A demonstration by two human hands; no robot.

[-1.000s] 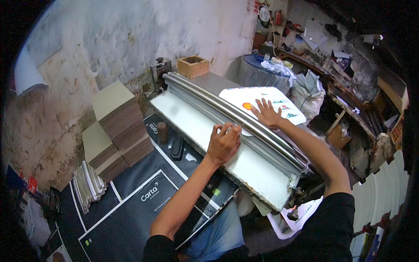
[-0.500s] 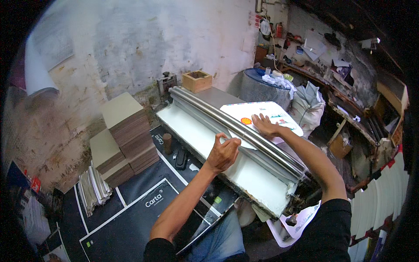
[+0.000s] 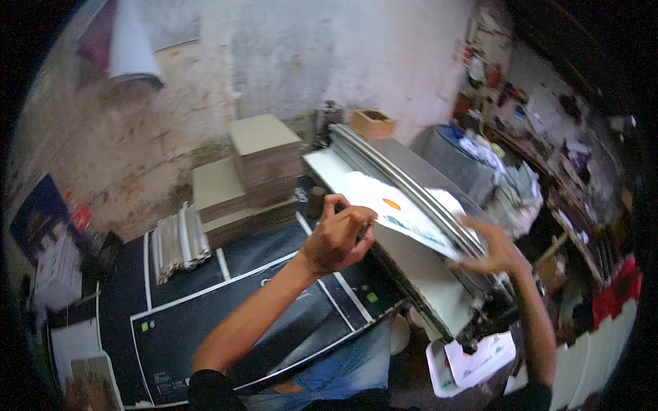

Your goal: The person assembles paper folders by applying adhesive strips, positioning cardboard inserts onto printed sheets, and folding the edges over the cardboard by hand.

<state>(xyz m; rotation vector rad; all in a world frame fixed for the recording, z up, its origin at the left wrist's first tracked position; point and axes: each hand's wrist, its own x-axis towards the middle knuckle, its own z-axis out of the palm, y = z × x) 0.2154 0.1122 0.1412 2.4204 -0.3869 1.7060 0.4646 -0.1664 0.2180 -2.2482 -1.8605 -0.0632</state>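
Observation:
A white printed sheet with a red-orange mark lies partly through a pair of long metal rollers, most of it on my side. Beneath it is the machine's white tray. My left hand is closed in a pinch at the sheet's near edge, over the tray's rim. At the rollers' right end my right hand, slightly blurred, has its fingers apart, close to the sheet's right corner. Whether those fingertips touch the sheet is hard to tell.
Stacked grey-brown boards stand left of the machine, with a bundle of strips on the dark tabletop. A wooden box sits behind the rollers. More printed sheets lie below right; a blue-topped drum stands behind.
The printed sheet has come through the rollers toward me. My left hand has moved away from the rollers; my right has left the sheet's far side for the rollers' right end. The view has shifted.

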